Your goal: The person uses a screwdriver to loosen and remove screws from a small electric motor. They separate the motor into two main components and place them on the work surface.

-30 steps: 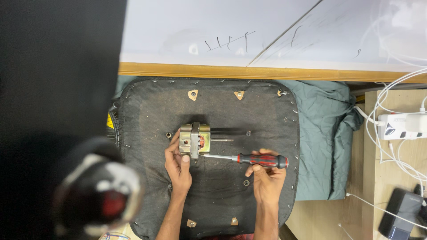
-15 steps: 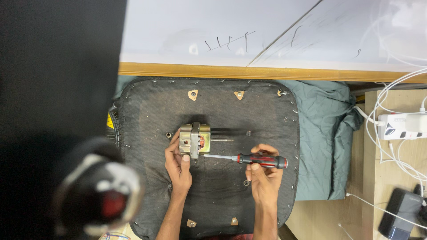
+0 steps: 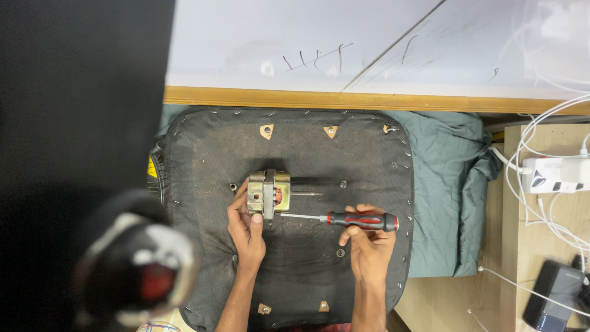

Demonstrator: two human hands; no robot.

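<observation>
A small metal electric motor [image 3: 268, 192] with a shaft sticking out to the right lies on a black upturned seat pad [image 3: 203, 160]. My left hand [image 3: 246, 227] holds the motor from below, fingers along its left side. My right hand [image 3: 367, 246] grips the red and black handle of a screwdriver [image 3: 361, 220]. Its thin blade runs left, and the tip touches the motor's lower right edge.
A green cloth [image 3: 455, 184] lies under the pad, toward the right. A white board with a wooden edge [image 3: 344, 98] lies beyond it. At right are a white power strip [image 3: 556, 174], several white cables and a dark adapter [image 3: 553, 295]. A blurred dark object [image 3: 135, 270] fills the left foreground.
My right hand has shifted slightly up and left along the screwdriver handle. The motor and my left hand have stayed in place.
</observation>
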